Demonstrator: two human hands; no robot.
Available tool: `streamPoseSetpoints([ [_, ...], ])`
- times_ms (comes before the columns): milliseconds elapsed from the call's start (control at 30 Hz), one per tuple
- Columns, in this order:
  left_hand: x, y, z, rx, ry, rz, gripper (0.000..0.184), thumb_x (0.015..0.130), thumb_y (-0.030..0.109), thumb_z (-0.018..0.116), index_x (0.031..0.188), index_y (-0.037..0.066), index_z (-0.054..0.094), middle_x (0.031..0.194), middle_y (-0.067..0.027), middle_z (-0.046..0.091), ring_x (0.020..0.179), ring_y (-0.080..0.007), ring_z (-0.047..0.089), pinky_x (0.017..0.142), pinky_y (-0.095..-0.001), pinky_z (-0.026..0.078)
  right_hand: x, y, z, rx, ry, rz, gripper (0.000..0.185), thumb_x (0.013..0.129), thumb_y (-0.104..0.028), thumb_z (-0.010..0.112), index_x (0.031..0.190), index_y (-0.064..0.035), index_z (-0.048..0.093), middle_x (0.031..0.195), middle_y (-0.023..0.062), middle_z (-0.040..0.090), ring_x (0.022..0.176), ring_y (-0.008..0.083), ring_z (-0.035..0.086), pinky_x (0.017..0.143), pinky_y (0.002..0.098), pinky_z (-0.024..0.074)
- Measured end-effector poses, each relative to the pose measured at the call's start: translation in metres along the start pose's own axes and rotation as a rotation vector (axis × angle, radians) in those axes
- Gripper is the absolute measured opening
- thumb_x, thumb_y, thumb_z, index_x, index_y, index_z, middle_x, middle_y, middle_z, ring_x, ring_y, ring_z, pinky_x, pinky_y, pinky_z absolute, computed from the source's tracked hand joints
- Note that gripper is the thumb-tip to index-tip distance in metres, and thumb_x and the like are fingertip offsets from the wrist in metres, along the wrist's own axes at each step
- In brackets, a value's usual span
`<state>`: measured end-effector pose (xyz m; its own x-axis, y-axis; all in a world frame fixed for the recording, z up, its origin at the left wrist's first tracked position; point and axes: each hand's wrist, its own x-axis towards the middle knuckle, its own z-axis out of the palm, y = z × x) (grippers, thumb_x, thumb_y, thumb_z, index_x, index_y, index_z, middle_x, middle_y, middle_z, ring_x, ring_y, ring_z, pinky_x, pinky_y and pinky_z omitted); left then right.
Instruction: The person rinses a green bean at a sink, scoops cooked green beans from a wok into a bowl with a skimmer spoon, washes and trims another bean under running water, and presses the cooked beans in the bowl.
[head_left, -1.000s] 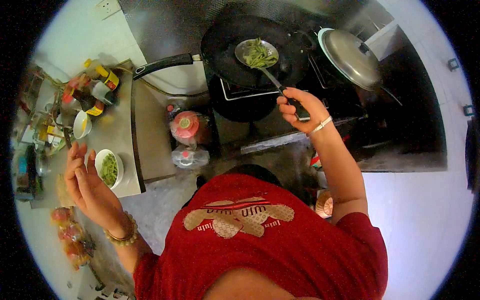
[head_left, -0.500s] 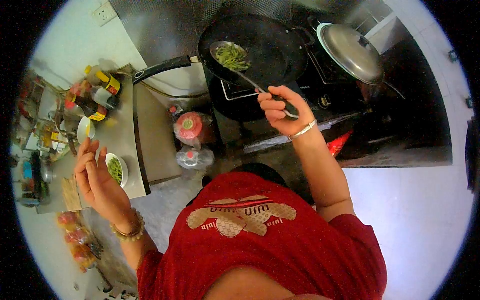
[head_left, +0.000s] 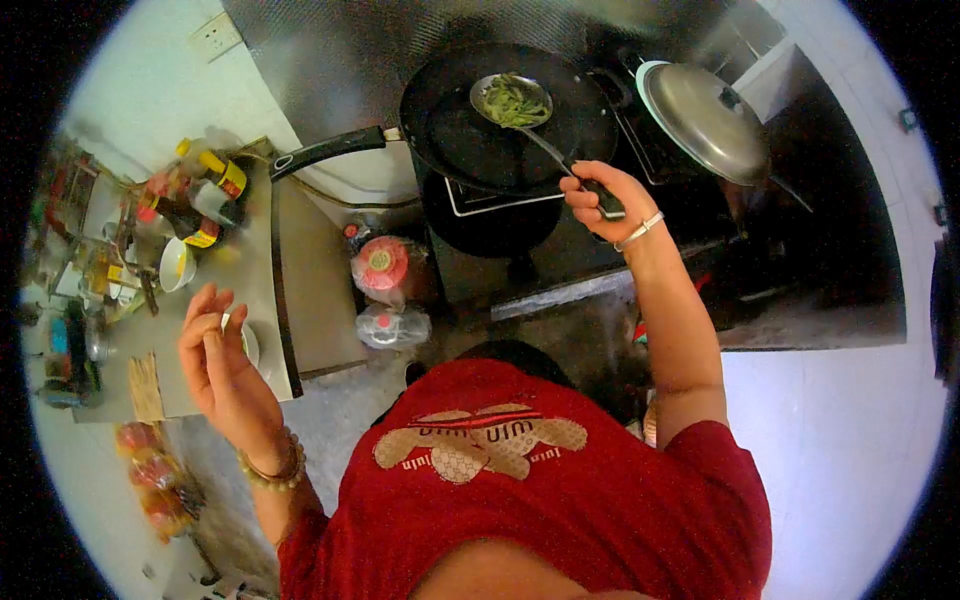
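My right hand (head_left: 608, 203) is closed around the black handle of a round metal skimmer (head_left: 547, 146). Cut green beans (head_left: 514, 101) lie heaped in its scoop, which is over the middle of a black wok (head_left: 450, 140) on the stove. My left hand (head_left: 225, 370) hovers above the counter on the left, its fingers apart and slightly bent, holding nothing. Behind those fingers a white bowl (head_left: 252, 347) is mostly covered, so its contents barely show.
A lidded pan (head_left: 705, 120) stands on the right burner. The wok's long handle (head_left: 330, 152) reaches over the counter (head_left: 315, 300). Sauce bottles (head_left: 215, 190) and a small white bowl (head_left: 178, 265) crowd the counter's back. Plastic-wrapped jugs (head_left: 385, 275) stand on the floor between counter and stove.
The skimmer with the beans has moved right, from the wok's left side to its middle, along with my right hand. My left hand has shifted slightly right, now covering more of the white bowl.
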<state>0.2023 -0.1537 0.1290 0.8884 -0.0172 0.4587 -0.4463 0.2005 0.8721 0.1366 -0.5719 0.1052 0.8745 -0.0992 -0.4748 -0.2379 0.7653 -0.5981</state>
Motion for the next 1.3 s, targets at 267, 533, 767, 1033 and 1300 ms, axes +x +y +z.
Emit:
streamPoseSetpoints([
  [267,-0.002,-0.002,0.0,-0.032,-0.018,-0.035,0.016,0.09,0.012,0.045,0.101,0.004,0.054,0.124,-0.0148,0.048,0.11,-0.026,0.049,0.092,-0.0392,0.039,-0.018,0.007,-0.01,-0.017,-0.075,-0.014,0.015,0.084,-0.016,0.052,0.083,-0.0023,0.045,0.071,0.0065,0.051,0.05,0.0099,0.044,0.036,0.0219,0.0318],
  [533,-0.004,-0.006,0.002,-0.054,0.015,-0.07,0.017,0.091,0.013,0.045,0.103,0.005,0.054,0.121,-0.0143,0.05,0.11,-0.0252,0.049,0.092,-0.0393,0.039,-0.027,0.017,0.009,0.249,-0.242,0.214,0.018,0.085,-0.014,0.049,0.089,0.0023,0.042,0.071,0.0044,0.046,0.052,0.0088,0.043,0.039,0.0205,0.0322],
  [767,-0.005,-0.005,0.002,-0.073,0.004,-0.057,0.012,0.09,0.009,0.044,0.096,0.005,0.053,0.121,-0.014,0.048,0.107,-0.0246,0.049,0.09,-0.0385,0.039,0.008,0.027,0.015,0.395,-0.274,0.065,0.022,0.089,-0.009,0.043,0.103,0.007,0.037,0.078,0.0077,0.046,0.051,0.0099,0.043,0.039,0.0224,0.034],
  [1033,-0.01,-0.005,-0.003,-0.064,0.015,-0.064,0.012,0.09,0.009,0.043,0.095,0.005,0.053,0.12,-0.0142,0.048,0.107,-0.0243,0.049,0.09,-0.0376,0.04,0.003,0.024,0.008,0.139,-0.063,-0.103,0.01,0.085,-0.012,0.049,0.086,-0.0047,0.041,0.071,0.0076,0.049,0.051,0.0125,0.043,0.039,0.0238,0.0336],
  [1300,0.0,-0.011,0.02,-0.068,-0.015,-0.145,0.014,0.091,0.008,0.041,0.097,0.004,0.053,0.12,-0.0132,0.048,0.107,-0.0232,0.049,0.09,-0.0372,0.04,-0.034,0.016,-0.014,-0.099,-0.004,-0.105,0.013,0.084,-0.011,0.051,0.091,-0.0083,0.04,0.071,0.0069,0.05,0.047,0.0131,0.045,0.036,0.0238,0.0332],
])
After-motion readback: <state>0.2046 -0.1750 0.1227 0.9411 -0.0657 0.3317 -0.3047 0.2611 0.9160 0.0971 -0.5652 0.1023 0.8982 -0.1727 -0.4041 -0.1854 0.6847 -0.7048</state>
